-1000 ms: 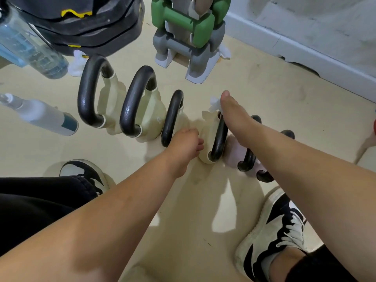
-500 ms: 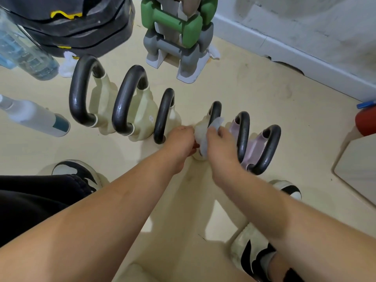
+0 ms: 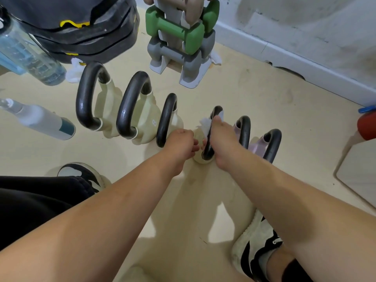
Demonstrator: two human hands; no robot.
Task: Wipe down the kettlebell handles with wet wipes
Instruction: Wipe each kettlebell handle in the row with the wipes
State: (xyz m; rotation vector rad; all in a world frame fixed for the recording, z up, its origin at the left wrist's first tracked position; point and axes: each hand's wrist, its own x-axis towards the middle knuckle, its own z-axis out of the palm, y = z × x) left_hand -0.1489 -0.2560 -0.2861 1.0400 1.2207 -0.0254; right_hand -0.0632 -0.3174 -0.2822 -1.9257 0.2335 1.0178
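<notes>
A person crouches over a row of six kettlebells on a cream floor [image 3: 264, 102], both bare forearms reaching forward. The right hand [image 3: 221, 137] is wrapped over the black handle [image 3: 207, 150] of the fourth kettlebell [image 3: 198, 159], a small cream one. Its grip is closed on a white wet wipe [image 3: 205, 125] pressed against the upper curve of the handle, with a loose corner sticking out to the left. The left hand [image 3: 180, 142] sits just beside it, fingers curled, close against the cream body; whether its grip has hold of anything cannot be told from here. To the left stand three larger cream kettlebells [image 3: 144, 117] whose handles shine as if damp. To the right are two lilac kettlebells [image 3: 258, 147], the nearer one just beside the right wrist. Behind the row is a rack of green and grey dumbbells [image 3: 183, 47], and a spray bottle [image 3: 40, 121] is at the far left. To do this stroke well, it looks wise to fold the wipe right round the bar rather than lay it on one face, and to slide it along the whole arch down to both joints with the body. The left hand should brace the light kettlebell so it does not tip into its lilac neighbour. The two lilac handles appear to be left to do
</notes>
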